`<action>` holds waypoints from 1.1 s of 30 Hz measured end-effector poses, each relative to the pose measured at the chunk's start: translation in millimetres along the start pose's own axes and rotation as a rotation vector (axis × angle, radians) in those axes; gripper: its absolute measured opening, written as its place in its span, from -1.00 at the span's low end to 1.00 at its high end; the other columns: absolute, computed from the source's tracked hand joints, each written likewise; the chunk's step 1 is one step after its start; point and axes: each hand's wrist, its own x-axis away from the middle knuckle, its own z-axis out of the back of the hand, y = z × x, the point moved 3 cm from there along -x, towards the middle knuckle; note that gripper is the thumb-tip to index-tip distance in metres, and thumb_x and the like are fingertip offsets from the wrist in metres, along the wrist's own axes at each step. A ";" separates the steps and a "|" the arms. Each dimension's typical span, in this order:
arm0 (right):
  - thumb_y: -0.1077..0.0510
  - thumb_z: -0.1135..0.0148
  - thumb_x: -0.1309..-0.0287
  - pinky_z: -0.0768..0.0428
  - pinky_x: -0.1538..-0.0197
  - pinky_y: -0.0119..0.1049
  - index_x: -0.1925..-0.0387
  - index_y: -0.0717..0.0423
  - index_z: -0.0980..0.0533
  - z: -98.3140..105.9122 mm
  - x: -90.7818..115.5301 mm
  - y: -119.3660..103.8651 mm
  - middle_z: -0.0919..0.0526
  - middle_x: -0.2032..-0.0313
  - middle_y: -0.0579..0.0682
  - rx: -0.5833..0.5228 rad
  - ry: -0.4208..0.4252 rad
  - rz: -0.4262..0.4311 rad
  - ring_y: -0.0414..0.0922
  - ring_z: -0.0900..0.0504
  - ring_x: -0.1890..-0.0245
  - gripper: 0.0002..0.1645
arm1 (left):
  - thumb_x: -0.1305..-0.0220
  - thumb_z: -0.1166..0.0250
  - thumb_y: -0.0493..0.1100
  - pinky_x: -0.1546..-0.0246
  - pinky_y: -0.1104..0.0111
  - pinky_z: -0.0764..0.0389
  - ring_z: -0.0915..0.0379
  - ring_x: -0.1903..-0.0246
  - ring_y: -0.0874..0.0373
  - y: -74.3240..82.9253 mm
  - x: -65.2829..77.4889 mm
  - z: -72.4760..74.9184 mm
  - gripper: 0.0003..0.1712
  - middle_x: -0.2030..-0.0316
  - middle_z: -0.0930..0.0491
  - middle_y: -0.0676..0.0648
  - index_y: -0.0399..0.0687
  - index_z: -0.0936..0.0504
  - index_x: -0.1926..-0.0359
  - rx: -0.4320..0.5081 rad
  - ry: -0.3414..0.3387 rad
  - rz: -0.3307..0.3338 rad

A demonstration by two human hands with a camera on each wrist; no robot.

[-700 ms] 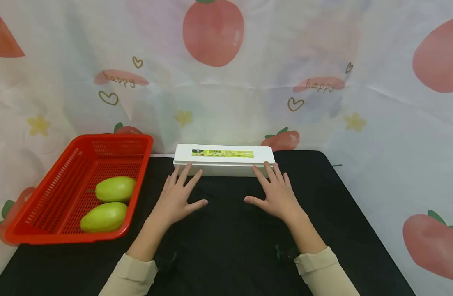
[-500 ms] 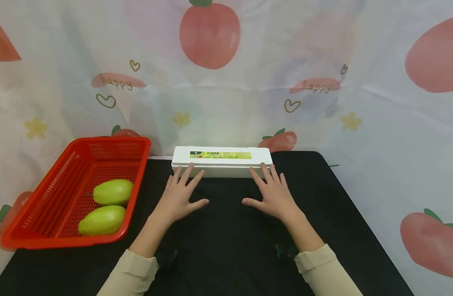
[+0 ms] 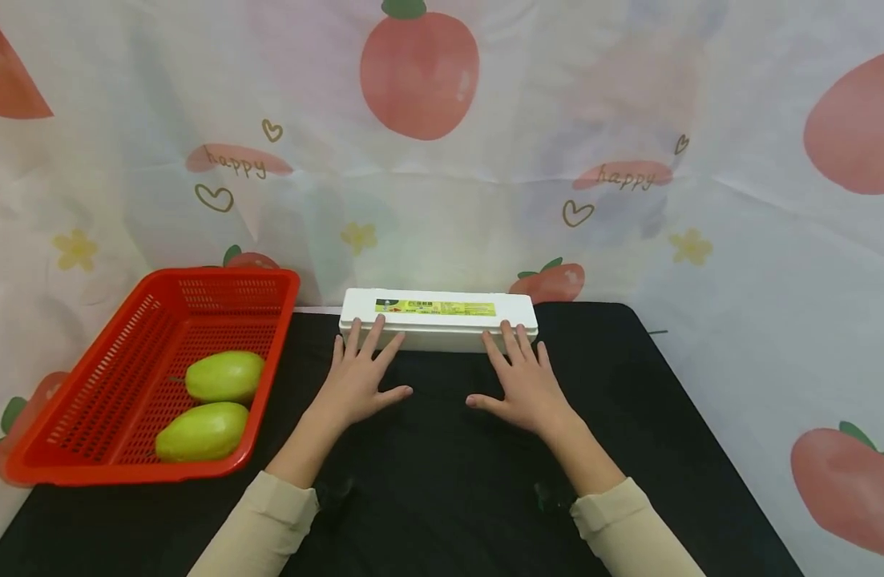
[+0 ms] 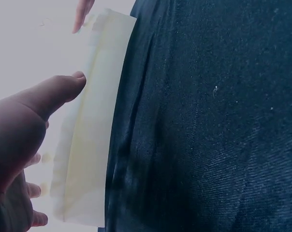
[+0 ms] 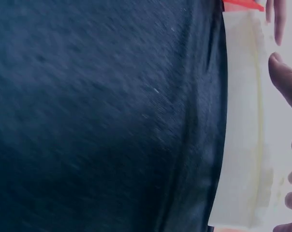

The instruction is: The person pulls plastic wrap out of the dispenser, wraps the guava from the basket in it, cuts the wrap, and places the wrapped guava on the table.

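Note:
A long white box (image 3: 442,340) with a yellow-green label (image 3: 436,308) on its lid lies crosswise at the back of the black-covered table. My left hand (image 3: 357,386) is spread palm down, its fingertips overlapping the left part of the box's front in the head view. Spread the same way, my right hand (image 3: 530,389) has its fingertips over the right part. Both thumbs point inward, apart from each other, and neither hand grips anything. The left wrist view shows the left thumb (image 4: 56,93) near the box (image 4: 95,130); the right wrist view shows the right thumb (image 5: 285,79) beside it.
A red plastic basket (image 3: 277,353) stands at the table's left, holding two oval green fruits, a rear one (image 3: 225,377) and a front one (image 3: 202,431). Behind the table hangs a pale fruit-print curtain (image 3: 442,216). Black cloth (image 3: 442,473) covers the table.
Both hands have shifted slightly inward along the box, left hand to the right and right hand to the left. The head view has wobbled a little. Box and basket have stayed in place.

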 end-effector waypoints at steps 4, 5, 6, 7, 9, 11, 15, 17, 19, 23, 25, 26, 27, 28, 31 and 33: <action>-0.59 -0.18 -0.03 -0.02 -0.43 0.35 -0.58 0.02 0.05 -3.8 3.5 -6.2 0.18 -0.57 0.22 -0.027 -0.017 0.011 0.23 0.17 -0.56 0.32 | -0.21 -0.27 0.40 -0.37 -0.37 0.08 0.38 -0.52 -0.37 -0.1 -0.2 -5.3 0.05 -0.59 0.22 -0.20 0.14 -0.08 -0.57 -0.016 -0.009 0.012; -0.59 -0.17 -0.03 -0.01 -0.43 0.35 -0.58 0.03 0.06 -5.8 3.9 -7.3 0.20 -0.57 0.22 -0.031 -0.026 0.013 0.22 0.19 -0.56 0.33 | -0.22 -0.27 0.40 -0.36 -0.38 0.08 0.38 -0.52 -0.37 0.1 0.1 -6.5 0.05 -0.59 0.23 -0.19 0.15 -0.08 -0.57 -0.020 -0.005 0.013; -0.59 -0.17 -0.03 0.00 -0.44 0.34 -0.58 0.03 0.07 -8.1 3.9 -7.9 0.21 -0.57 0.21 -0.029 -0.035 0.015 0.22 0.20 -0.56 0.33 | -0.22 -0.28 0.39 -0.36 -0.38 0.09 0.39 -0.52 -0.37 0.1 0.1 -8.0 0.04 -0.59 0.24 -0.20 0.15 -0.08 -0.57 -0.020 -0.002 0.013; -0.60 -0.16 -0.03 0.01 -0.44 0.34 -0.58 0.04 0.08 -10.2 3.4 -8.2 0.23 -0.57 0.21 -0.026 -0.044 0.014 0.21 0.22 -0.56 0.34 | -0.22 -0.28 0.38 -0.36 -0.39 0.10 0.41 -0.52 -0.37 0.1 -0.2 -9.2 0.04 -0.59 0.26 -0.20 0.15 -0.08 -0.57 -0.020 -0.001 0.013; -0.59 -0.17 -0.03 0.03 -0.45 0.34 -0.58 0.06 0.08 -13.8 2.0 -8.2 0.23 -0.57 0.23 -0.027 -0.052 0.013 0.22 0.23 -0.56 0.35 | -0.22 -0.29 0.37 -0.35 -0.40 0.12 0.43 -0.52 -0.38 0.1 -0.8 -11.2 0.04 -0.59 0.28 -0.20 0.15 -0.07 -0.57 -0.024 0.000 0.011; -0.59 -0.17 -0.04 0.06 -0.45 0.34 -0.58 0.07 0.10 -16.4 0.5 -8.1 0.25 -0.57 0.23 -0.024 -0.058 0.007 0.21 0.27 -0.56 0.35 | -0.22 -0.30 0.35 -0.35 -0.41 0.13 0.44 -0.52 -0.39 0.2 -1.3 -11.6 0.03 -0.59 0.30 -0.21 0.16 -0.07 -0.57 -0.029 -0.002 0.011; -0.58 -0.14 -0.07 0.10 -0.46 0.34 -0.59 0.07 0.13 -17.6 -0.8 -7.9 0.29 -0.57 0.22 -0.021 -0.067 -0.006 0.19 0.32 -0.57 0.34 | -0.23 -0.30 0.35 -0.35 -0.40 0.13 0.42 -0.52 -0.39 -0.1 -2.4 -9.8 0.04 -0.59 0.29 -0.20 0.16 -0.06 -0.58 -0.042 -0.007 0.009; -0.58 -0.14 -0.09 0.10 -0.46 0.34 -0.59 0.07 0.12 -16.8 -1.3 -7.8 0.30 -0.57 0.23 -0.015 -0.065 -0.008 0.19 0.33 -0.57 0.32 | -0.22 -0.31 0.34 -0.35 -0.41 0.11 0.40 -0.52 -0.39 -0.5 -2.3 -8.4 0.04 -0.59 0.27 -0.21 0.15 -0.06 -0.57 -0.048 -0.004 0.008; -0.56 -0.14 -0.10 0.10 -0.46 0.34 -0.59 0.07 0.11 -14.9 -2.3 -7.5 0.30 -0.57 0.23 -0.012 -0.055 -0.008 0.20 0.32 -0.57 0.31 | -0.23 -0.30 0.35 -0.35 -0.40 0.12 0.39 -0.52 -0.38 -1.1 -2.8 -8.1 0.04 -0.59 0.27 -0.19 0.16 -0.05 -0.58 -0.061 -0.009 0.014; -0.53 -0.18 -0.10 0.08 -0.46 0.33 -0.58 0.08 0.07 -11.0 -4.4 -8.2 0.26 -0.57 0.25 -0.008 -0.023 -0.005 0.22 0.27 -0.56 0.28 | -0.24 -0.29 0.35 -0.34 -0.41 0.11 0.37 -0.52 -0.37 -1.1 -3.5 -8.2 0.04 -0.59 0.24 -0.19 0.16 -0.05 -0.58 -0.082 -0.008 0.026; -0.53 -0.18 -0.10 0.07 -0.46 0.34 -0.58 0.08 0.07 -10.9 -4.4 -9.7 0.26 -0.57 0.25 -0.007 -0.027 -0.001 0.22 0.26 -0.56 0.28 | -0.24 -0.28 0.34 -0.34 -0.42 0.11 0.37 -0.52 -0.38 -0.3 -3.5 -8.5 0.03 -0.59 0.24 -0.19 0.15 -0.04 -0.58 -0.084 -0.009 0.032; -0.53 -0.17 -0.11 0.06 -0.45 0.34 -0.58 0.07 0.07 -11.3 -4.2 -10.6 0.26 -0.57 0.25 -0.006 -0.033 0.002 0.22 0.27 -0.56 0.28 | -0.25 -0.28 0.34 -0.34 -0.42 0.12 0.37 -0.52 -0.37 0.0 -3.5 -8.8 0.03 -0.59 0.24 -0.19 0.15 -0.04 -0.58 -0.080 -0.010 0.036; -0.54 -0.17 -0.10 0.06 -0.45 0.34 -0.58 0.07 0.08 -12.1 -3.9 -11.7 0.28 -0.57 0.24 -0.009 -0.042 0.007 0.22 0.27 -0.56 0.29 | -0.25 -0.28 0.33 -0.33 -0.43 0.13 0.37 -0.52 -0.37 0.4 -3.5 -8.9 0.03 -0.59 0.24 -0.19 0.15 -0.03 -0.58 -0.078 -0.008 0.040; -0.54 -0.16 -0.11 0.06 -0.45 0.34 -0.58 0.06 0.09 -12.9 -3.4 -12.8 0.29 -0.57 0.24 -0.017 -0.053 0.012 0.21 0.28 -0.56 0.29 | -0.25 -0.28 0.33 -0.34 -0.42 0.13 0.37 -0.52 -0.37 0.8 -3.6 -9.2 0.03 -0.59 0.24 -0.18 0.17 -0.02 -0.58 -0.080 -0.006 0.045; -0.54 -0.17 -0.10 0.05 -0.45 0.35 -0.59 0.04 0.11 -16.0 -2.1 -14.5 0.32 -0.57 0.24 -0.047 -0.073 0.019 0.21 0.30 -0.56 0.29 | -0.25 -0.29 0.32 -0.33 -0.43 0.11 0.37 -0.52 -0.36 2.5 -3.3 -9.9 0.02 -0.59 0.24 -0.18 0.19 -0.02 -0.58 -0.078 0.005 0.053; -0.53 -0.17 -0.10 0.07 -0.45 0.34 -0.59 0.03 0.12 -18.0 -1.7 -13.9 0.34 -0.57 0.23 -0.057 -0.075 0.012 0.21 0.30 -0.56 0.29 | -0.26 -0.29 0.31 -0.32 -0.43 0.08 0.36 -0.52 -0.36 3.8 -2.8 -10.7 0.02 -0.59 0.24 -0.18 0.20 -0.02 -0.58 -0.074 0.013 0.051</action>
